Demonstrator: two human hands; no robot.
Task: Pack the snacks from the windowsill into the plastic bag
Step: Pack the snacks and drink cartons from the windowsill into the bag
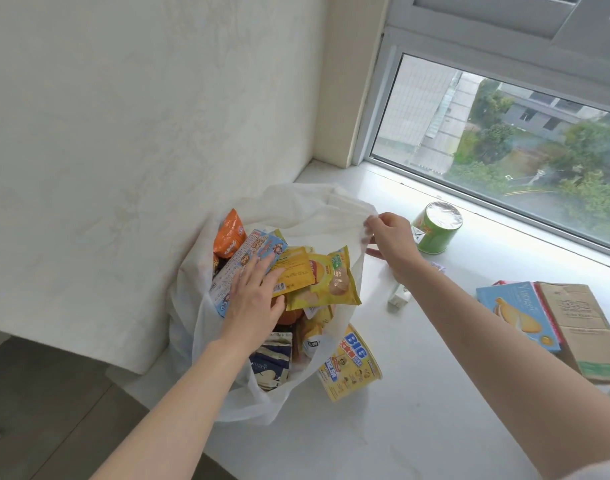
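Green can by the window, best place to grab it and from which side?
Grip the green can round its side wall, coming from its right. It stands upright with the foil top sealed, and the right hand, pinching the bag rim, crowds its left.

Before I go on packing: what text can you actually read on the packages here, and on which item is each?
"BIG": yellow cup lying beside the plastic bag; its other print is too small.
"Yuoree", roughly: blue box on the windowsill; blurred.
"Black Tea", partly: dark blue pack in the bag.
Brown carton, green can, yellow packets: print unreadable.
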